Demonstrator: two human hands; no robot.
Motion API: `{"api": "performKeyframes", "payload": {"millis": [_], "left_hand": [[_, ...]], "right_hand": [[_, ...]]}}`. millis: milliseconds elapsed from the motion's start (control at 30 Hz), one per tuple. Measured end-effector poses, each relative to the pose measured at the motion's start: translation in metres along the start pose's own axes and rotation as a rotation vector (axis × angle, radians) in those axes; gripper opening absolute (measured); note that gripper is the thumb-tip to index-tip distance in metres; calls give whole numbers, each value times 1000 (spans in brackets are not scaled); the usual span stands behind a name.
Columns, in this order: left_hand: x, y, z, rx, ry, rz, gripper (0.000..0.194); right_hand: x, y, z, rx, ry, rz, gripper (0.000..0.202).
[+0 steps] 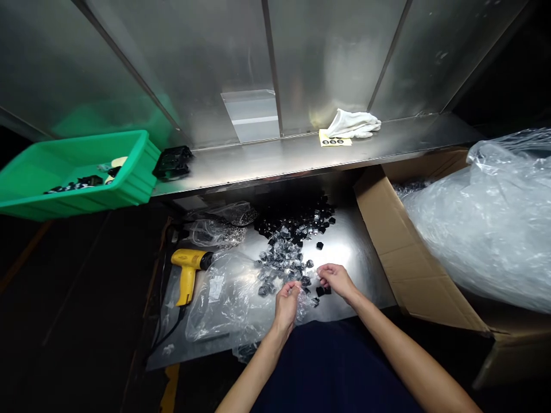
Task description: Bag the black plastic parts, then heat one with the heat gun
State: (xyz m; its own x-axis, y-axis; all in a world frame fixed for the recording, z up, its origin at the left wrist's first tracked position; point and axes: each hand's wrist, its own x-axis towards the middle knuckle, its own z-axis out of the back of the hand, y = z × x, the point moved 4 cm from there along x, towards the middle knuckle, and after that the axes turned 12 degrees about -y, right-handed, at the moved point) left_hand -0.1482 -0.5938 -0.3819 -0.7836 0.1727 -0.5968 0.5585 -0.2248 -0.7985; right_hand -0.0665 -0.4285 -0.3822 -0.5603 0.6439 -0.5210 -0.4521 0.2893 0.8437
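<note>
My left hand (pixel 287 303) is closed in a pinch low over the metal table, with crinkled clear plastic (pixel 305 301) beside its fingertips. What it grips is too small to make out. My right hand (pixel 338 281) also pinches, its fingertips just above a few small black parts (pixel 321 291); anything between them is hidden. Ahead of both hands lies a spread of small parts wrapped in clear plastic (pixel 282 255). Behind these is a pile of bare black parts (pixel 297 221). A large clear plastic bag (pixel 230 298) lies flat left of my left hand.
A yellow heat gun (pixel 189 272) with a cable rests at the left. Farther back is a bag of small metal pieces (pixel 230 232). A cardboard box (pixel 387 241) holding a big plastic bag (pixel 495 223) borders the right. On the ledge (pixel 258 160) are a green bin (pixel 142 166) and white gloves (pixel 353 123).
</note>
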Motion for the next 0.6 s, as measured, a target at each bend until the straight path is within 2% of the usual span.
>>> {"api": "performKeyframes", "payload": {"millis": [167,300,433,600], "left_hand": [[-6,-9,-4,41,14,-35,37],[-7,-20,-11,69,36,-71,32],[-5,-31,-18,94,36,-106,27],[-9,-39,-12,120,5,-166,18]], "right_hand": [[12,-12,16,-64,-141,12,27],[17,-17,22,-226,-234,114,28],[28,-10,8,-444,-193,270,25],[49,1,-17,-685,-86,391,54]]}}
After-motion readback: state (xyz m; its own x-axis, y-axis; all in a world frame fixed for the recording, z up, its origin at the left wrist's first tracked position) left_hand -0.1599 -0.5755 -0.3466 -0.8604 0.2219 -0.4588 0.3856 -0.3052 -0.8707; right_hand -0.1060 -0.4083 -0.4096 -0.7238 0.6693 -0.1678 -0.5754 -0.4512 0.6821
